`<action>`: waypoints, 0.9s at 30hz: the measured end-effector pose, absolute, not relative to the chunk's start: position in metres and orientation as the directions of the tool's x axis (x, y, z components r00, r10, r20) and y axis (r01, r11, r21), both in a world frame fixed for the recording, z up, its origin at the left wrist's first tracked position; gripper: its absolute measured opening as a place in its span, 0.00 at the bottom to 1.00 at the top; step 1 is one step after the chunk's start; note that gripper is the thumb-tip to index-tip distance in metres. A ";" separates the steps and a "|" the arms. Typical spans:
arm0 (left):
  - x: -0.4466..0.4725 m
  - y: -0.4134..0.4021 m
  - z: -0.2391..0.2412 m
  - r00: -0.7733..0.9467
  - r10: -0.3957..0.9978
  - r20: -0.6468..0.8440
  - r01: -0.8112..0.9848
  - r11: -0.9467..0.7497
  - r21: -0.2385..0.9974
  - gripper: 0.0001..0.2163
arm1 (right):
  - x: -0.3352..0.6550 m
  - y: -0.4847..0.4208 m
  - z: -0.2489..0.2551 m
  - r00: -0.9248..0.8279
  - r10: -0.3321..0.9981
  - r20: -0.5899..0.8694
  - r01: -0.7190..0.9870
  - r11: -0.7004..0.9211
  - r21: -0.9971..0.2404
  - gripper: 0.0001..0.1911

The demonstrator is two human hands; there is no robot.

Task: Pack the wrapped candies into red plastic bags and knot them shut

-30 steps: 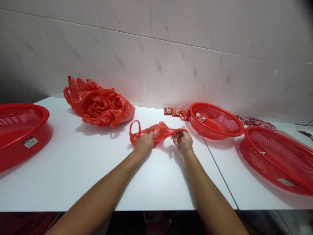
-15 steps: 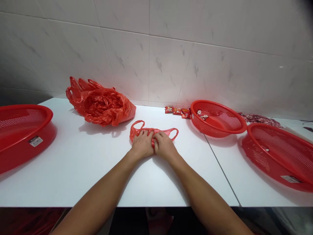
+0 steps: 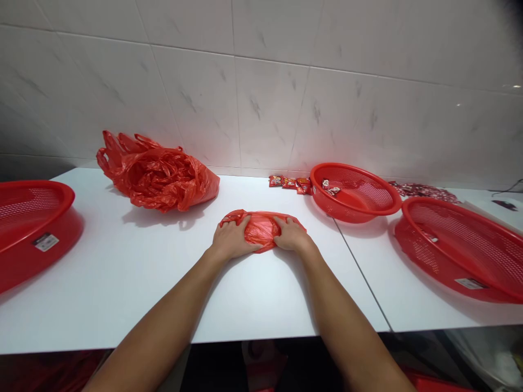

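A thin red plastic bag (image 3: 260,231) lies on the white table in front of me, its mouth spread wide between my hands. My left hand (image 3: 233,237) grips the bag's left side, the thumb along the inner edge and the fingers partly hidden in the film. On the opposite side, my right hand (image 3: 291,234) holds the bag the same way. Farther back on the left sits a big crumpled bundle of red plastic bags (image 3: 165,179), its handles sticking up.
A red plastic basket (image 3: 355,190) holding a few small packets stands back right, with red snack packets (image 3: 289,183) beside it. Another red basket (image 3: 461,250) is at the right, and a third basket (image 3: 36,234) at the left edge. A tiled wall (image 3: 196,98) rises behind the table.
My hands have moved apart from their place together at the bag's middle. The bag's mouth has been pulled open between them, and its handles no longer stand out at the sides.
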State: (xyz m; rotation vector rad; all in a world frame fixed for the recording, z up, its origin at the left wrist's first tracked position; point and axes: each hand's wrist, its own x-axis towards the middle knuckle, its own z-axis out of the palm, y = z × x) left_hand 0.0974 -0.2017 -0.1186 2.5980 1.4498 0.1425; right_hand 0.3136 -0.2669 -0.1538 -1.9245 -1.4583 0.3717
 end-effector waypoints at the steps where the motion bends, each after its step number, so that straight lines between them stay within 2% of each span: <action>1: 0.097 -0.200 -0.119 0.512 0.859 0.006 0.842 -0.503 0.193 0.54 | 0.312 -0.267 -0.151 0.342 0.923 0.178 0.713 -0.131 -0.689 0.31; 3: 0.095 -0.196 -0.121 0.489 0.872 0.017 0.853 -0.482 0.198 0.54 | 0.313 -0.268 -0.143 0.369 0.904 0.215 0.676 -0.102 -0.730 0.20; 4: 0.094 -0.194 -0.121 0.480 0.877 0.021 0.858 -0.475 0.198 0.52 | 0.316 -0.268 -0.138 0.410 0.879 0.244 0.645 -0.091 -0.759 0.18; 5: 0.092 -0.192 -0.122 0.475 0.880 0.028 0.860 -0.471 0.197 0.50 | 0.320 -0.268 -0.133 0.500 0.824 0.265 0.577 -0.089 -0.812 0.20; 6: 0.090 -0.191 -0.122 0.470 0.882 0.033 0.862 -0.467 0.198 0.48 | 0.326 -0.268 -0.128 0.644 0.720 0.257 0.453 -0.089 -0.887 0.23; 8: 0.087 -0.189 -0.122 0.461 0.886 0.050 0.863 -0.460 0.209 0.42 | 0.343 -0.270 -0.121 0.917 0.388 0.091 0.104 -0.013 -0.994 0.25; 10: 0.086 -0.190 -0.121 0.459 0.885 0.071 0.857 -0.463 0.225 0.40 | 0.364 -0.276 -0.117 0.984 0.115 -0.136 -0.149 0.115 -0.982 0.28; 11: 0.086 -0.191 -0.121 0.463 0.882 0.086 0.852 -0.470 0.233 0.39 | 0.376 -0.280 -0.117 0.981 0.052 -0.188 -0.194 0.133 -0.972 0.30; 14: 0.090 -0.196 -0.120 0.488 0.863 0.134 0.828 -0.506 0.240 0.37 | 0.408 -0.294 -0.117 0.946 0.051 -0.319 -0.323 0.192 -0.927 0.33; 17: 0.095 -0.202 -0.120 0.521 0.838 0.162 0.802 -0.546 0.242 0.37 | 0.431 -0.304 -0.116 0.864 0.169 -0.474 -0.503 0.307 -0.808 0.29; 22: 0.098 -0.208 -0.118 0.560 0.810 0.170 0.766 -0.585 0.267 0.49 | 0.437 -0.301 -0.116 0.820 0.355 -0.449 -0.560 0.336 -0.758 0.09; 27: 0.098 -0.206 -0.115 0.539 0.840 0.067 0.791 -0.531 0.303 0.55 | 0.418 -0.285 -0.122 0.819 0.382 -0.429 -0.560 0.365 -0.744 0.09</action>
